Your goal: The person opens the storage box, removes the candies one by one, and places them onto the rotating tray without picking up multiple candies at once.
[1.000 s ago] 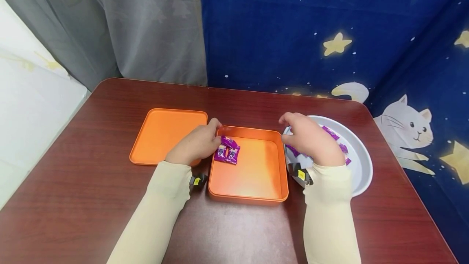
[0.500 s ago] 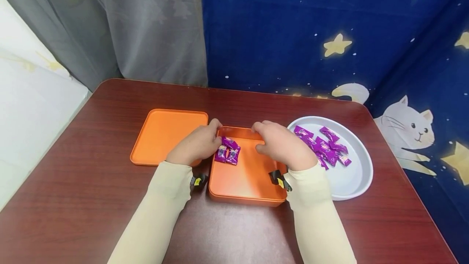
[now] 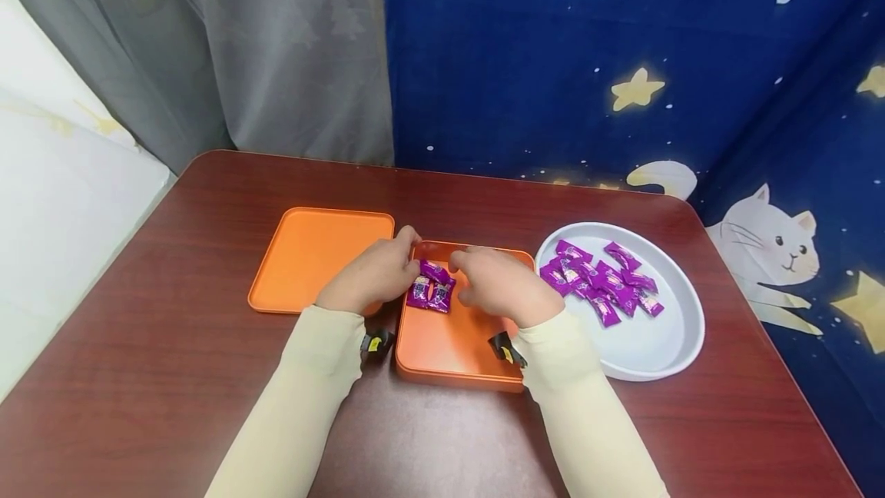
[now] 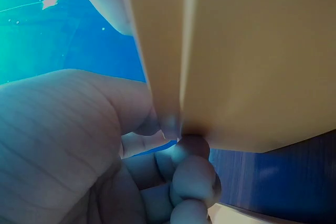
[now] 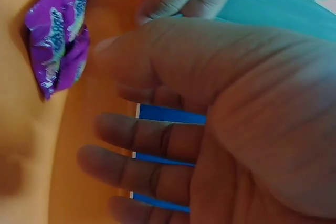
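Observation:
An orange square box [image 3: 456, 352] sits on the table with several purple-wrapped candies [image 3: 430, 292] in its far left corner. My left hand [image 3: 373, 273] grips the box's left wall; in the left wrist view the box edge [image 4: 163, 51] lies between thumb and curled fingers. Over the inside of the box is my right hand [image 3: 508, 283], just right of those candies. The right wrist view shows its fingers [image 5: 131, 129] fairly straight and apart, nothing visible between them and the thumb, and the purple candies [image 5: 58, 35] beyond the thumb tip.
A white round bowl [image 3: 681, 336] with several purple candies stands right of the box. The flat orange lid [image 3: 314, 256] lies to the left, partly behind my left hand. The dark red table [image 3: 207, 375] ends at curtains [image 3: 498, 60].
My right hand has moved left from over the bowl to inside the box, near the candies, uncovering the bowl's candies. The left hand has stayed at the box wall.

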Demonstrator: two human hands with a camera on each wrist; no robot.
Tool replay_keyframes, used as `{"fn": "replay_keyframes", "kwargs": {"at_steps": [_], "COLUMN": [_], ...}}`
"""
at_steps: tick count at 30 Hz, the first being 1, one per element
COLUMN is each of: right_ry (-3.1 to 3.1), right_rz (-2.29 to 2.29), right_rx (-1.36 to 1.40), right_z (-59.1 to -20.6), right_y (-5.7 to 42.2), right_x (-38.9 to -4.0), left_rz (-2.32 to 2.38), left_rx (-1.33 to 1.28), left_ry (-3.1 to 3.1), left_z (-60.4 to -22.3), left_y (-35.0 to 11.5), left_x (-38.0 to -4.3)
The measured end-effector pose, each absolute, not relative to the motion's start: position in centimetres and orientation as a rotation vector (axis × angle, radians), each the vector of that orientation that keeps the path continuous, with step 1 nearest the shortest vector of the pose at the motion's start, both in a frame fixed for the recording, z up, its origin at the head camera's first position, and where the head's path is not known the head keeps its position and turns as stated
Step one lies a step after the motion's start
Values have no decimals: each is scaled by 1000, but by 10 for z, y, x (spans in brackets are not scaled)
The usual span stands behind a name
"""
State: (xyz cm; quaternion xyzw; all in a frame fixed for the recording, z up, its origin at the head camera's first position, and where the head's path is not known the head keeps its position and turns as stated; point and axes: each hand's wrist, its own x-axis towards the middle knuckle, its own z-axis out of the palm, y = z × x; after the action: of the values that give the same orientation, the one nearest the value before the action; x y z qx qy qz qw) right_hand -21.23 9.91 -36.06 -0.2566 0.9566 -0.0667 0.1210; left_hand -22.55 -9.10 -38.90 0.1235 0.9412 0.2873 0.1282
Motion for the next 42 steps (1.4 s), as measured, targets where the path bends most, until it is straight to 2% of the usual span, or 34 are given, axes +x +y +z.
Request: {"fn": "replay_keyframes", "kwargs": {"at_steps": [3,11,23,42], "right_ry": [2785,2787,2747,2769], "right_rz": [-192,-205,-203,-141], "right_rx": [-797,-1133,-1144,-957], "right_z": [-364,-373,-386,-392], "right_y": [96,82,78,82], "right_x": [-213,-214,-216,-215], "left_rz": [836,840,834,819], "left_rx": [374,439,429,437], "left_ry": [2739,2753,2743,2773], "left_z": [-389,-389,-388,-390], "left_y": [-91,-93,-93,-92], "left_x": [-226,-227,-225,-227]}}
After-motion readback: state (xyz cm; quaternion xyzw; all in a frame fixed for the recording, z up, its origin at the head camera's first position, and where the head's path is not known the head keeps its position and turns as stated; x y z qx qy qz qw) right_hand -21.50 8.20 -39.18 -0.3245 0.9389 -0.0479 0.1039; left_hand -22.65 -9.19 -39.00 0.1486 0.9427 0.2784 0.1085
